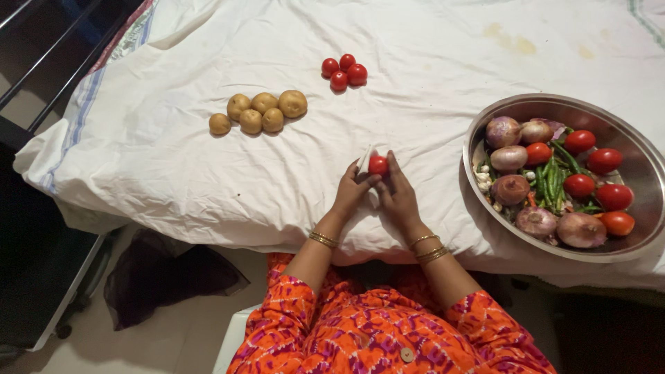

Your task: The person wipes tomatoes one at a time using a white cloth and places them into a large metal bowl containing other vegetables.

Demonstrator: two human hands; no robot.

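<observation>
Both hands meet at frame centre — left hand [351, 192] and right hand [397, 196] pinch one red tomato [378, 165] between fingertips above white cloth [173, 159]. Potatoes [260, 112] at 10 o'clock, tomato cluster [343, 71] at 12, steel bowl [634, 249] of vegetables at 3.

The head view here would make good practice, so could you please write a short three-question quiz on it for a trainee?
1. True or false: both hands are on one tomato.
2. How many potatoes lie in the group on the white cloth?
3. Which holds the onions? A) the metal bowl B) the white cloth C) the floor

Key:
1. True. The left hand and right hand meet around it, above the cloth.
2. Six, with four loose tomatoes lying farther up the cloth.
3. A. The bowl also holds tomatoes and green chillies.
</observation>
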